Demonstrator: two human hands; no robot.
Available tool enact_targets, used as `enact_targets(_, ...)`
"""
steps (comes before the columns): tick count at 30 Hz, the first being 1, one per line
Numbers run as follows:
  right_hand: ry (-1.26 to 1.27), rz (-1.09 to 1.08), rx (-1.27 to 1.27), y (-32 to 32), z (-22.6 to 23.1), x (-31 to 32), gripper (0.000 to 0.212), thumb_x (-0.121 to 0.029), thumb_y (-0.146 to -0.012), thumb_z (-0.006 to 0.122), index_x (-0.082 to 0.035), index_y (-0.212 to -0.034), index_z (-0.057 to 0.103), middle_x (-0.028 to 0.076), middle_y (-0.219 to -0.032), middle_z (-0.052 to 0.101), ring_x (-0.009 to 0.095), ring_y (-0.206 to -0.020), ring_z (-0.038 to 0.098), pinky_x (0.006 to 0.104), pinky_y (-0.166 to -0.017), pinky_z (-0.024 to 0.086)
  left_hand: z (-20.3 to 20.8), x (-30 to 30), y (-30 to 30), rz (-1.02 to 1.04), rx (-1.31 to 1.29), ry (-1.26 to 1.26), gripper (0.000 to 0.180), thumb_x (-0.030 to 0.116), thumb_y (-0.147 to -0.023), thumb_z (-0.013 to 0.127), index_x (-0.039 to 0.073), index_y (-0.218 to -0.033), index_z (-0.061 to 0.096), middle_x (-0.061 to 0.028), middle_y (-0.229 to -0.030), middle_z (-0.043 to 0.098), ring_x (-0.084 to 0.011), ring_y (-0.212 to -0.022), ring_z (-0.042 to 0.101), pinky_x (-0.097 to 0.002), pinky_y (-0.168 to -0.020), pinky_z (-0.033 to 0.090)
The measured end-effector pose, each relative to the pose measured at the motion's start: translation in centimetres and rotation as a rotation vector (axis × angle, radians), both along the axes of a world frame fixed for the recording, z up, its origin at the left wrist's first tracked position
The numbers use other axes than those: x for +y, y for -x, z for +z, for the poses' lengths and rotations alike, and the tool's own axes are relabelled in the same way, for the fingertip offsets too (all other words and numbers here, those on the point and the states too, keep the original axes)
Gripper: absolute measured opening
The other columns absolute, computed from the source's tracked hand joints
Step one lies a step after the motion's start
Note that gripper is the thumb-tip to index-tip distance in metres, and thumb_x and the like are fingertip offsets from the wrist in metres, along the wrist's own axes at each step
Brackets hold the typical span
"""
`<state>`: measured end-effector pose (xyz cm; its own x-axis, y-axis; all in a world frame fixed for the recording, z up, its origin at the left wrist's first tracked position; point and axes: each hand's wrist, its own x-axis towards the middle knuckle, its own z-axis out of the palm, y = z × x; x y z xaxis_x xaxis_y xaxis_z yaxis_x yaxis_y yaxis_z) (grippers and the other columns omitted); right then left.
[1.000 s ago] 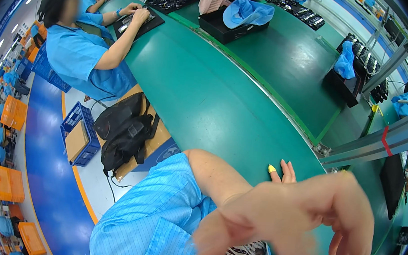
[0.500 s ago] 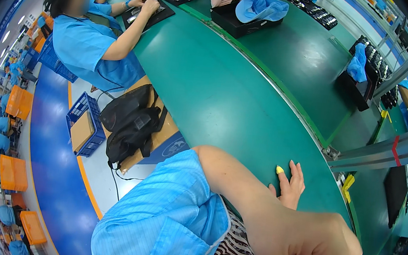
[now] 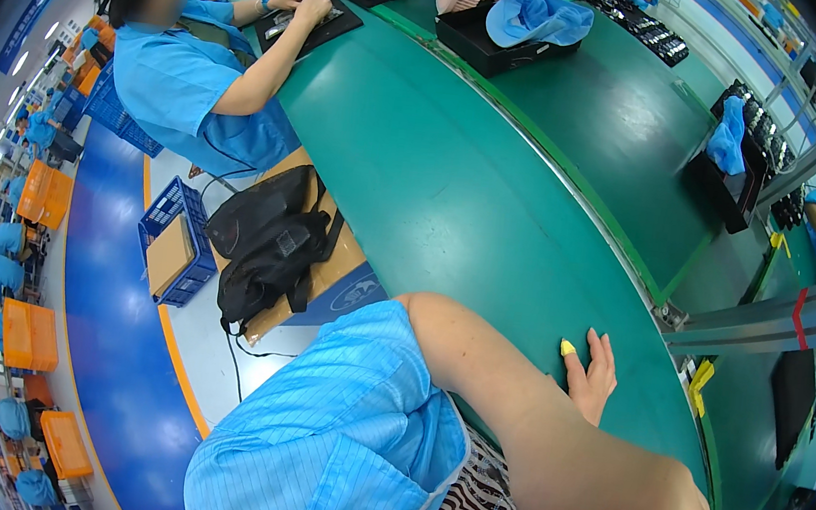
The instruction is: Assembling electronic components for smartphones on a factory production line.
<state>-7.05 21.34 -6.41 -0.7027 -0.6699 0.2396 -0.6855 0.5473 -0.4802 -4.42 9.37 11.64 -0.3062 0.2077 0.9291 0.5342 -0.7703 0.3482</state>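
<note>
My left hand (image 3: 592, 379) lies flat and open on the green workbench (image 3: 493, 214), fingers spread, gripping nothing; a yellow finger cot (image 3: 567, 348) caps one fingertip. My right hand is out of sight. Only a bare forearm (image 3: 548, 442) crosses the near edge of the view with the blue sleeve (image 3: 336, 448) above it, so I cannot tell whether that hand is open or closed.

The bench around my left hand is bare green mat, with no part or tool touching it. As I judge it, no piece is in hand, so whatever work belongs here has either been passed on or is not yet started.

Left of me, below the bench edge, a black bag (image 3: 269, 234) sits on a cardboard box (image 3: 326, 266), beside a blue crate (image 3: 173, 243). Far left, a co-worker in a blue smock (image 3: 190, 94) has both hands on a black tray (image 3: 303, 26). Farther off stands a black bin holding a blue cloth (image 3: 536, 16).
</note>
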Motion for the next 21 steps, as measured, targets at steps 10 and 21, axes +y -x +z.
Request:
enact_targets(10,-0.002,-0.016,-0.001,0.1,-0.5,0.1,0.045,-0.003,-0.069,0.066,-0.003,-0.113,0.057,0.024,-0.137,0.037,0.043,-0.130,0.031,0.0526,-0.102,0.026,-0.5,0.4,0.3,0.238,0.179,0.009,0.028,0.019,-0.090,0.053,0.005,-0.067,0.045,-0.0100,-0.069,0.042,-0.0300,-0.063,0.043,-0.0388,-0.056,0.033)
enact_targets(21,-0.029,-0.031,0.053,0.7,-2.8,0.5,0.047,-0.013,-0.066,0.073,-0.009,-0.112,0.061,0.021,-0.139,0.038,0.038,-0.132,0.031,0.0499,-0.102,0.027,1.2,-2.5,1.3,0.519,0.303,-0.011,0.041,0.030,-0.097,0.047,0.004,-0.069,0.058,-0.0072,-0.075,0.058,-0.0207,-0.065,0.057,-0.0317,-0.053,0.042)
